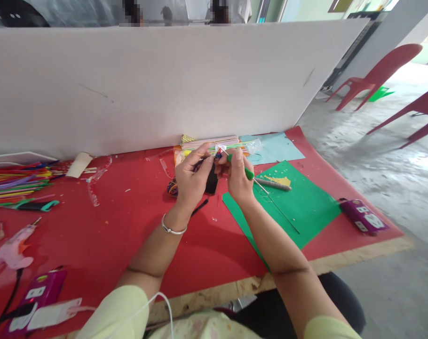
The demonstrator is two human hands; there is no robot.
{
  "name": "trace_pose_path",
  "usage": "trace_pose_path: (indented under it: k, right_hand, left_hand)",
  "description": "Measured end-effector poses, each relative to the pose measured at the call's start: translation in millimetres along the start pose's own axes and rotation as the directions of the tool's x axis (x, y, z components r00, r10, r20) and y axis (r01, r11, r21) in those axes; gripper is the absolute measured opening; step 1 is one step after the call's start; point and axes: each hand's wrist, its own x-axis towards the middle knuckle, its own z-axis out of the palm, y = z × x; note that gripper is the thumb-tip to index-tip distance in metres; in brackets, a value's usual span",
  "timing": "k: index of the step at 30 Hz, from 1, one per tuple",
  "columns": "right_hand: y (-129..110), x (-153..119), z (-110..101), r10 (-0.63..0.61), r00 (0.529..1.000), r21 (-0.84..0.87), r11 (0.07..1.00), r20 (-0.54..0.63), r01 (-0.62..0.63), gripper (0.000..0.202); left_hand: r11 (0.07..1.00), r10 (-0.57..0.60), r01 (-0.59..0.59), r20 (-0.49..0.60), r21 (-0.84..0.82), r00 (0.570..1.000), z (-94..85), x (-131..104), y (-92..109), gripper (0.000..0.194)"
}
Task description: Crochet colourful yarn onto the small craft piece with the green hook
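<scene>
Both hands are raised close together over the middle of the red table. My left hand (193, 176) is closed, pinching a small piece of dark, multicoloured yarn work (218, 155) at the fingertips. A ball of dark mixed yarn (172, 187) lies just beside that wrist. My right hand (238, 176) wraps around a green-handled crochet hook (248, 173), its thin metal end pointing up and left at the yarn work. Fingers partly hide where hook and yarn meet. Behind the hands lies a flat black object (211, 181), partly covered.
A green sheet (305, 207) bears a grey stick (273, 184) and thin wires. Pale straws (214, 141) and a light-blue sheet (281, 148) lie against the white board (146, 89). A purple box (364, 216) sits right; a pink glue gun (12, 249) and coloured pipe cleaners (19, 183) left.
</scene>
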Motion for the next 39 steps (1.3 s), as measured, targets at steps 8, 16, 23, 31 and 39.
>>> trace_pose_path:
  k: [8, 16, 23, 31, 39]
  right_hand:
    - [-7, 17, -17, 0.108, 0.965, 0.027, 0.993, 0.24, -0.118, 0.075]
    - [1, 28, -28, 0.302, 0.877, 0.113, 0.924, 0.374, -0.366, 0.079]
    - [2, 31, -33, 0.293, 0.88, 0.125, 0.925, 0.373, -0.36, 0.078]
    - [6, 33, -36, 0.232, 0.89, 0.146, 0.939, 0.394, -0.31, 0.072]
    - [5, 34, -36, 0.217, 0.867, 0.126, 0.945, 0.448, -0.302, 0.064]
  left_hand:
    - [0.96, -0.157, 0.178, 0.111, -0.217, 0.981, -6.7, 10, 20, 0.032]
    - [0.986, -0.099, 0.122, 0.183, -0.117, 0.978, -12.8, 10, 20, 0.025]
    - [0.986, -0.104, 0.131, 0.233, -0.105, 0.967, -14.7, 9, 24, 0.038]
    - [0.988, -0.126, 0.144, 0.231, -0.06, 0.965, -18.0, 12, 24, 0.034]
    - [0.981, -0.127, 0.166, 0.314, -0.101, 0.941, -23.9, 13, 23, 0.034]
